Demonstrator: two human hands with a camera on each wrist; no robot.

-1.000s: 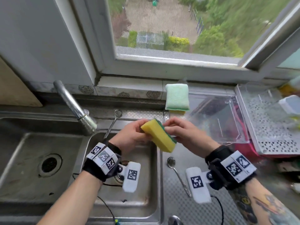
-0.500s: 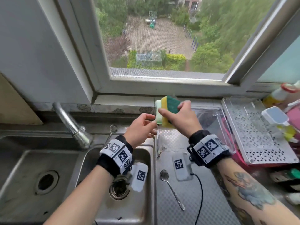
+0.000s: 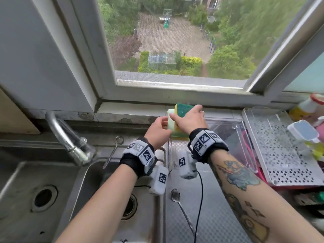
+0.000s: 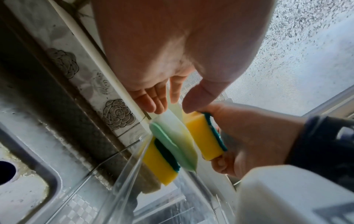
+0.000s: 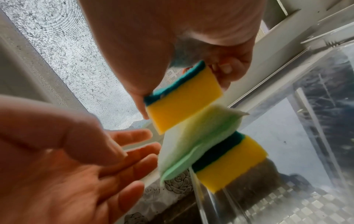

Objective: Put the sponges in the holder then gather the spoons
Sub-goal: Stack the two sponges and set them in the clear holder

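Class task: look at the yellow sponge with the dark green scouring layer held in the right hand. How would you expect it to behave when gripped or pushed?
The yellow sponge is probably light: the right hand lifts it by its edges. It keeps a blocky shape in that grip, so likely springy, not floppy. Its flat faces suggest it would slide, not roll.

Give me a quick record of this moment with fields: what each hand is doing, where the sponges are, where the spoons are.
right hand: grips the yellow sponge with its dark green scrub side, setting it against the pale green sponge
left hand: fingers straight, beside the pale green sponge
holder: clear plastic bin at the windowsill
spoons: one on the counter right of the sink, another behind the sink near the faucet
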